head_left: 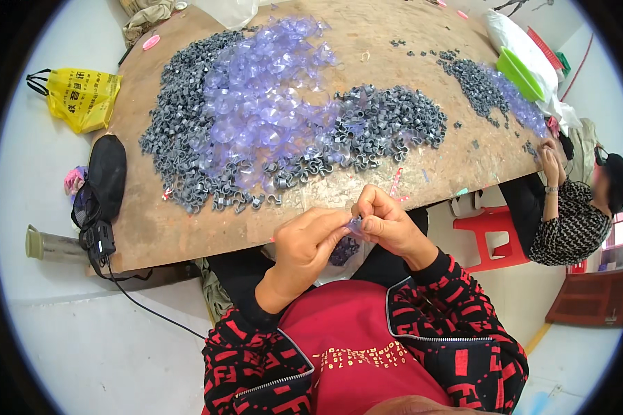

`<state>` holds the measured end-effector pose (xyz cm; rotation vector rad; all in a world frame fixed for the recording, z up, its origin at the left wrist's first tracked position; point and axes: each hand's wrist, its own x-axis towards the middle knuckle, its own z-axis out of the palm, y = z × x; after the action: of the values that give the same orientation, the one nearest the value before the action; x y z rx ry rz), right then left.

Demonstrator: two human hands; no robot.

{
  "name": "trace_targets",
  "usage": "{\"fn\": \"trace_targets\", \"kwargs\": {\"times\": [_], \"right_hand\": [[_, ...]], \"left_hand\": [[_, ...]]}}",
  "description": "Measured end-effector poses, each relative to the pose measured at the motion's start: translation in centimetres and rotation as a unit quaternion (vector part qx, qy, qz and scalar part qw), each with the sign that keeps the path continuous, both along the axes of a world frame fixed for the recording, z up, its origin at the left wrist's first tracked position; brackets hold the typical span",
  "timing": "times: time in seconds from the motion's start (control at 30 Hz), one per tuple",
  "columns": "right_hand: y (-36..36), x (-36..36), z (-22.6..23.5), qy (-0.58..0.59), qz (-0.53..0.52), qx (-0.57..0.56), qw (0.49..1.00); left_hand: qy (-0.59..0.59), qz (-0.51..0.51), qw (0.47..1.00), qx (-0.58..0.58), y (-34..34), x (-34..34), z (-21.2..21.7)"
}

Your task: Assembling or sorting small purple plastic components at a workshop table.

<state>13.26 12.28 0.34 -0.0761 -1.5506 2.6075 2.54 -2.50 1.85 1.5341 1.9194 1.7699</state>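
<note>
My left hand [303, 243] and my right hand [393, 227] meet over the table's near edge, above my lap. Both are closed, fingertips pinched together on a small clear purple suction cup [354, 225]. Whether a grey clip is also between the fingers is hidden. Beyond my hands lies a large pile of clear purple suction cups [263, 104], with dark grey plastic clips [180, 117] heaped along its left side. More grey clips [391, 124] form a mound to the right. Below my hands, a pale bag or container [342, 252] holds purple pieces, partly hidden.
The brown wooden table [387, 59] spreads ahead. At far right are a second pile of clips [474, 86], a green basket [519, 75] and a seated person [574, 207]. A red stool [495, 238] stands nearby. To the left are a yellow bag [83, 99] and a black pouch [106, 176].
</note>
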Motion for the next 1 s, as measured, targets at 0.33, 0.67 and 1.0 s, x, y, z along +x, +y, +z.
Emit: {"fn": "trace_targets", "kwargs": {"times": [0.33, 0.67, 1.0], "right_hand": [[1.3, 0.2, 1.3, -0.002, 0.029, 0.2, 0.979], [1.7, -2.4, 6.4, 0.175, -0.164, 0.514, 0.824], [1.6, -2.7, 6.9, 0.273, -0.18, 0.6, 0.73]], "left_hand": [[-0.11, -0.095, 0.987, -0.066, -0.4, -0.6, -0.5], [-0.071, -0.057, 0.992, 0.086, 2.5, -3.1, 2.7], [0.093, -0.007, 0.982, 0.165, 1.8, -3.2, 3.8]]}}
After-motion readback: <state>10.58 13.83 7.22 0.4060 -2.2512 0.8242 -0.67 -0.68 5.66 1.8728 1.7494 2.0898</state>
